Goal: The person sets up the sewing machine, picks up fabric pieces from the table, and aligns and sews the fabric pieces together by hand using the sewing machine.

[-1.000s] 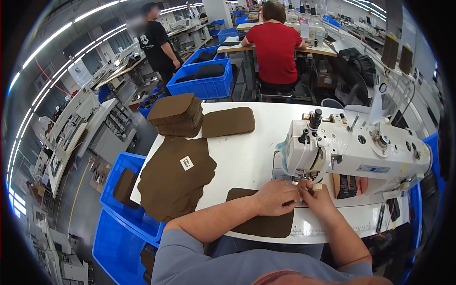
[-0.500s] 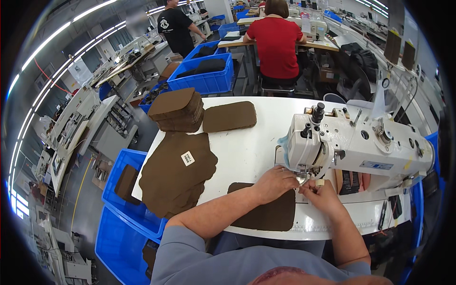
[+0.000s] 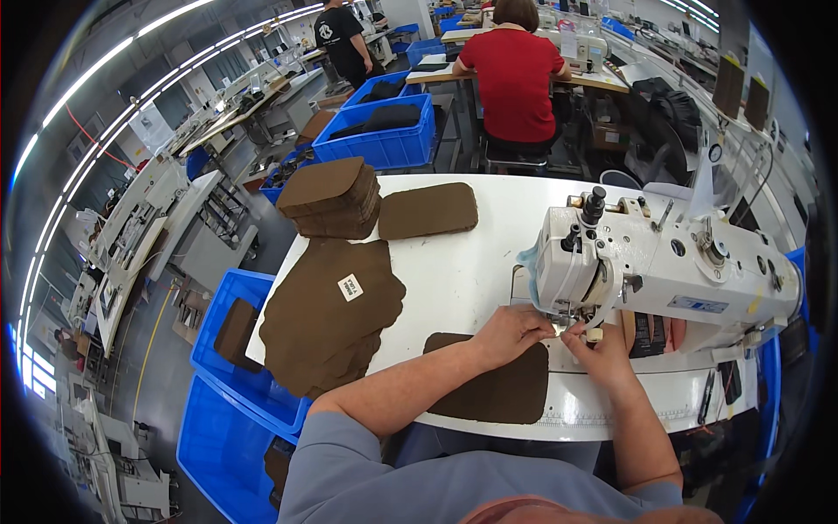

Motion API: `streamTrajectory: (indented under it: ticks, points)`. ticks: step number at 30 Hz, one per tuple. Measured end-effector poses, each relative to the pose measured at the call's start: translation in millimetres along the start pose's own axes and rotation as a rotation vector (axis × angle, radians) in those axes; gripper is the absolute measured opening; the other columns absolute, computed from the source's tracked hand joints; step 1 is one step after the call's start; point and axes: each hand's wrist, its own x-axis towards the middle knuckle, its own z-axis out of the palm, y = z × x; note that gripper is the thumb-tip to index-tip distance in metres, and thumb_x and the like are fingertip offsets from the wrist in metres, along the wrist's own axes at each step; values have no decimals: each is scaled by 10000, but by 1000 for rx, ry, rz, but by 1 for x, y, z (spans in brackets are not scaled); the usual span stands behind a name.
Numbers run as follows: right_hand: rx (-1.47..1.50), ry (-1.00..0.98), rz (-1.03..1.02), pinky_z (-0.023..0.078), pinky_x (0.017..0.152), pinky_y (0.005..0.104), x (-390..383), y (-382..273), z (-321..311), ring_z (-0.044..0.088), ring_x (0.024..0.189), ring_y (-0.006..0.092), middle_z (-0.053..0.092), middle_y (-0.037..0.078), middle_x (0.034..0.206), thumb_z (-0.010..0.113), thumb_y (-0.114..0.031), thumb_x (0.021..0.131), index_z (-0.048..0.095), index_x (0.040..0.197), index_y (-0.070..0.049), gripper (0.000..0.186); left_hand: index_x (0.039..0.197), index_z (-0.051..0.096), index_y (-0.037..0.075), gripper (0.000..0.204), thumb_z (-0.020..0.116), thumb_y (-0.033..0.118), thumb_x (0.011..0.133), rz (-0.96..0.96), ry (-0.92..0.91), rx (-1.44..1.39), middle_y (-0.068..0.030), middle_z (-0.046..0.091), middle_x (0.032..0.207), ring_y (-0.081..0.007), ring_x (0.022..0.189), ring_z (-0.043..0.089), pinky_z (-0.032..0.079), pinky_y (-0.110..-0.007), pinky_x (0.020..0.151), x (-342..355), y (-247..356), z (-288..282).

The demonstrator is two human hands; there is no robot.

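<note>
At the needle end of a white sewing machine [image 3: 659, 271], my left hand [image 3: 513, 335] and my right hand [image 3: 604, 356] almost meet. The left fingers are closed together beside the presser foot. My right thumb and forefinger pinch at its other side. Whatever lies between the fingertips is too small to make out. A brown fabric panel [image 3: 497, 393] with rounded corners lies flat on the white table [image 3: 454, 288], partly under my left forearm. To the left spreads a fanned pile of brown fabric pieces [image 3: 323, 319], with a small white label [image 3: 350, 287] on top.
A tall stack of brown panels [image 3: 327, 201] and a lower stack [image 3: 428, 210] stand at the table's far left. Blue bins [image 3: 205, 349] adjoin its left side. Beyond, a person in red [image 3: 512, 87] sits at another table; one in black [image 3: 340, 39] stands farther left.
My hands stay at the needle, with small finger shifts; the right fingers have moved slightly. The standing person in black has moved a little right. The whole view has shifted slightly.
</note>
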Motion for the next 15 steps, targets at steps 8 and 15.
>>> streamTrajectory:
  ticks: [8,15]
  points:
    - [57,20,-28,384,525,224,0,5,-3,481,604,17,607,-41,662,720,-142,909,718,891,7,151,899,754,83,84,756,155,853,21,28,4,-71,730,839,-247,779,691,557,-342,704,1,12,-2]
    - [42,18,-9,375,515,232,-1,8,-1,466,590,25,603,-38,653,735,-143,894,722,875,6,151,919,752,75,97,754,149,858,-64,7,-51,-82,725,840,-216,763,691,557,-328,667,-1,7,0]
